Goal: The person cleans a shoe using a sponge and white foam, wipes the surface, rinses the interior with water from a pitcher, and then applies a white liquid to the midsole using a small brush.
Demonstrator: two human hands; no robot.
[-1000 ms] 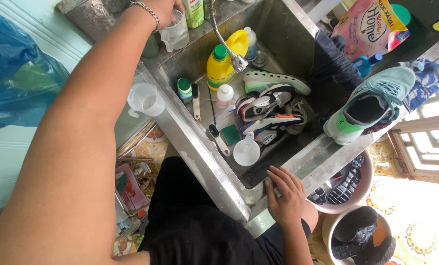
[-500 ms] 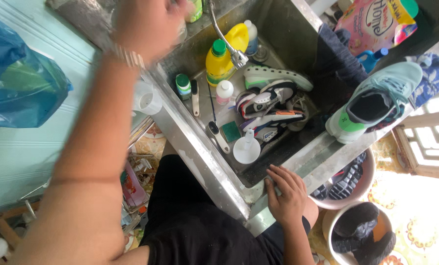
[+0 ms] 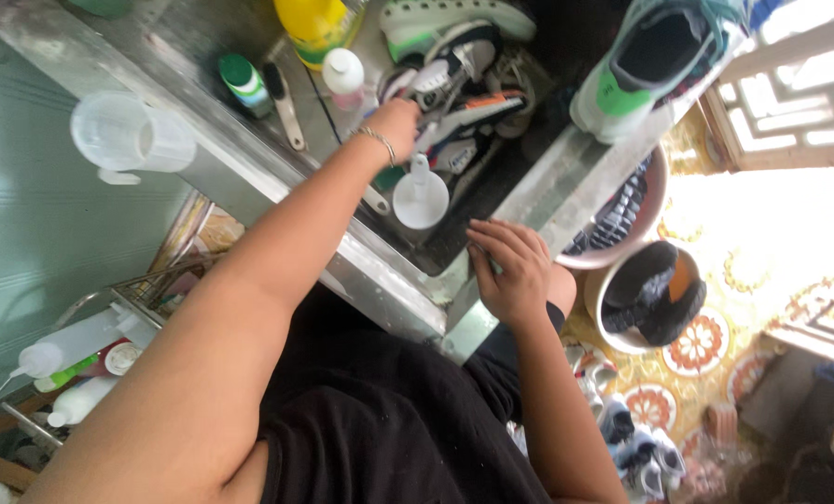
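The left hand [image 3: 400,119] reaches into the steel sink [image 3: 249,177], curled over the pile of sneakers [image 3: 454,89]; its fingers are hidden behind the knuckles, so whether they pinch a shoe cannot be told. The pile lies at one o'clock from that hand, partly cut off by the top edge. The right hand [image 3: 510,271] rests spread, fingers flat on the sink's near rim at five o'clock from the left. Between them stands a white funnel [image 3: 421,194]. A yellow bottle [image 3: 316,23] is cropped at twelve o'clock. A clear measuring cup [image 3: 128,135] sits on the ledge at nine o'clock. A mint sneaker [image 3: 641,56] perches on the far rim at two o'clock.
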